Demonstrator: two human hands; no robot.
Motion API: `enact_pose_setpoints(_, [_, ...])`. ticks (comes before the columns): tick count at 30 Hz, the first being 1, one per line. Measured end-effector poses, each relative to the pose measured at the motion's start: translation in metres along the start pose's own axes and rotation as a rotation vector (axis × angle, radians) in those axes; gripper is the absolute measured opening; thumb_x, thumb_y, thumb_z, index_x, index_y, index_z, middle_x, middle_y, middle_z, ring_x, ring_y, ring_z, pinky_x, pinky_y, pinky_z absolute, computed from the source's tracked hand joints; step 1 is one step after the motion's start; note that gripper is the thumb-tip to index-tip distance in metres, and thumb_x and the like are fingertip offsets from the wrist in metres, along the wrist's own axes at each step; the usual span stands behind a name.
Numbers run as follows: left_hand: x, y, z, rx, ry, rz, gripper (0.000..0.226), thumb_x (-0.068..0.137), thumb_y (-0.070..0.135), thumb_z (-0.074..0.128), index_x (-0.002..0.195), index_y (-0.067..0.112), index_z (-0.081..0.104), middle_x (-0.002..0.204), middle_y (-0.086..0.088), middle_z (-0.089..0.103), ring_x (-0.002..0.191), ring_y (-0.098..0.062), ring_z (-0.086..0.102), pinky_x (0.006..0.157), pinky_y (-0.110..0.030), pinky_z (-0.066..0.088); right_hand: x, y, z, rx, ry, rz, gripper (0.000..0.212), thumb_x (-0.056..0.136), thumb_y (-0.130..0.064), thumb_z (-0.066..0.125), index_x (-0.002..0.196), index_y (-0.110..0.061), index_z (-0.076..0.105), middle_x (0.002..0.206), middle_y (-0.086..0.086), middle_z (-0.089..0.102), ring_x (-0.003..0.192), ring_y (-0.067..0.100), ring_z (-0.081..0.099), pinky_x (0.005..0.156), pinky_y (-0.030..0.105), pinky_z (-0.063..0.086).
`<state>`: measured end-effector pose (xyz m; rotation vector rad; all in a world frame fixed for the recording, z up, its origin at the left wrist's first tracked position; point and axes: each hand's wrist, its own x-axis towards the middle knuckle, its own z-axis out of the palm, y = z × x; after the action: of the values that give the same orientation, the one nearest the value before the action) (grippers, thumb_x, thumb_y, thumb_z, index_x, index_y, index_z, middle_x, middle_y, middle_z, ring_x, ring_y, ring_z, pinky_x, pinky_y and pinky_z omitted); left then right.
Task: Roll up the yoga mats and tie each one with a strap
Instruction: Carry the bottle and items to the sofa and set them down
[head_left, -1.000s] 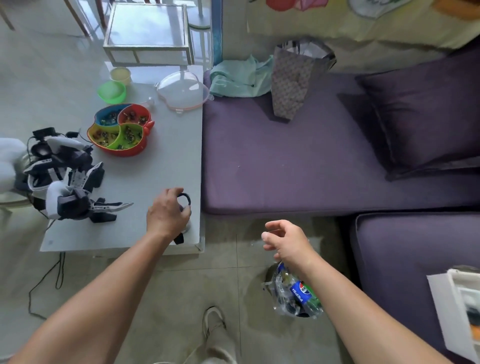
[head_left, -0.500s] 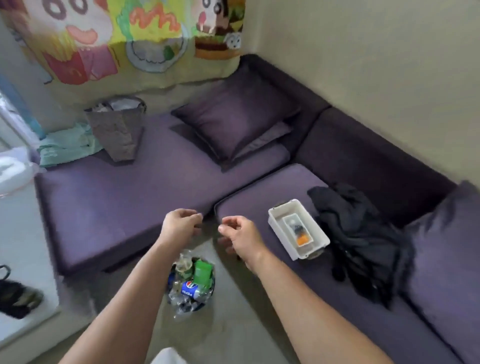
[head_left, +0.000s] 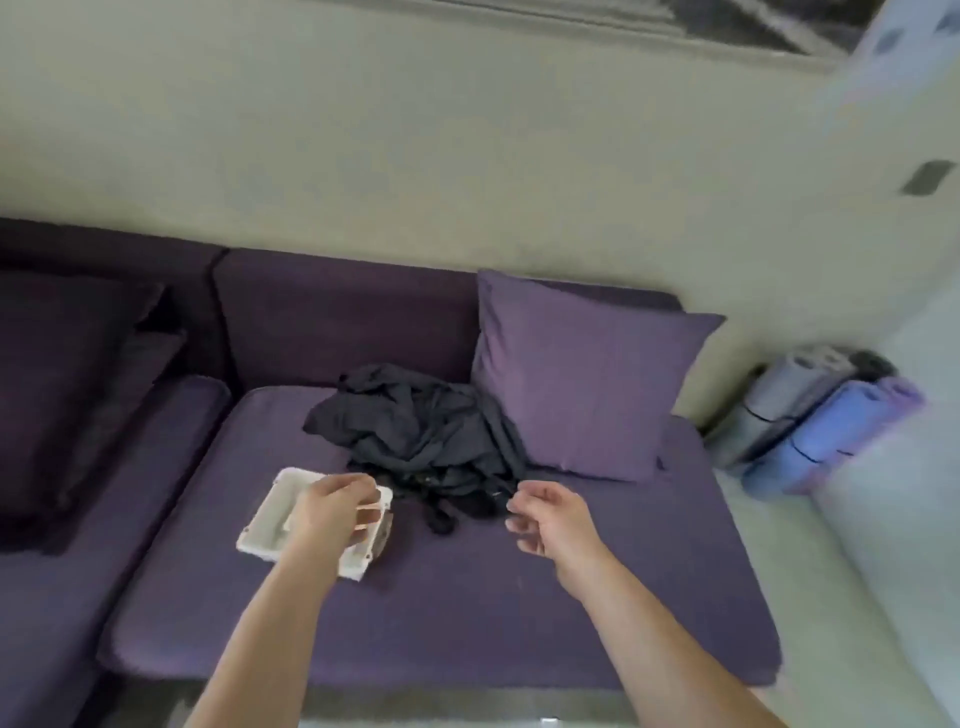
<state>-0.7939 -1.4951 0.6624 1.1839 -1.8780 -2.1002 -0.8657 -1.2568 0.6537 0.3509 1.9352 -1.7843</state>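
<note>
Rolled yoga mats (head_left: 815, 426) are newly being brought into view, far right. Left hand (head_left: 332, 512) is being held curled, contents untellable; right hand (head_left: 550, 519) released.

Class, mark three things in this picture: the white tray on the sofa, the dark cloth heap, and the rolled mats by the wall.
white tray (head_left: 267, 522), head view, its bare left part.
dark cloth heap (head_left: 415, 426), head view, middle of the heap.
rolled mats (head_left: 826, 436), head view, side of the blue roll.
</note>
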Motion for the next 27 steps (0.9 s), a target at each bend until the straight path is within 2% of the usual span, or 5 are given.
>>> enact_pose_setpoints(6, [0.017,0.008,0.134,0.195,-0.254,-0.003,0.011,0.097,0.017,0.06,0.103,0.011,0.067,0.098,-0.01,0.073,0.081,-0.026,0.067,0.069,-0.034,0.048,0.009,0.007,-0.126,0.276,0.269,-0.001,0.02,0.089,-0.005,0.068,0.107,-0.012,0.064,0.096,0.006,0.068,0.072,0.02,0.063,0.057,0.03,0.044])
enact_pose_setpoints(12, [-0.006,-0.003,0.285,0.348,-0.379,0.028,0.009,0.096,0.016,0.061,0.098,0.012,0.069,0.097,-0.012,0.074,0.088,-0.029,0.069,0.077,-0.039,0.052,0.02,0.035,-0.289,0.387,0.429,0.005,0.017,0.088,0.002,0.067,0.103,-0.005,0.063,0.078,0.007,0.066,0.063,0.023,0.057,0.052,0.026,0.035])
enact_pose_setpoints(15, [-0.021,-0.013,0.376,0.386,-0.409,0.04,0.01,0.095,0.015,0.061,0.1,0.011,0.069,0.097,-0.013,0.074,0.078,-0.025,0.067,0.071,-0.034,0.05,0.034,0.049,-0.38,0.368,0.465,-0.007,0.018,0.089,-0.002,0.067,0.105,-0.007,0.063,0.083,0.004,0.068,0.065,0.02,0.062,0.056,0.026,0.04])
enact_pose_setpoints(21, [-0.064,-0.034,0.551,0.441,-0.451,-0.022,0.009,0.097,0.016,0.062,0.099,0.01,0.068,0.097,-0.012,0.074,0.082,-0.027,0.069,0.073,-0.036,0.052,0.048,0.065,-0.546,0.336,0.481,0.097,0.018,0.09,-0.004,0.063,0.107,-0.008,0.063,0.094,0.006,0.066,0.068,0.017,0.063,0.057,0.025,0.043])
enact_pose_setpoints(27, [-0.066,-0.045,0.67,0.434,-0.437,-0.062,0.011,0.096,0.018,0.062,0.101,0.01,0.068,0.096,-0.01,0.075,0.078,-0.023,0.069,0.069,-0.034,0.05,0.112,0.039,-0.646,0.292,0.435,0.159,0.018,0.09,-0.002,0.06,0.107,-0.008,0.063,0.088,0.005,0.065,0.061,0.015,0.06,0.058,0.026,0.04])
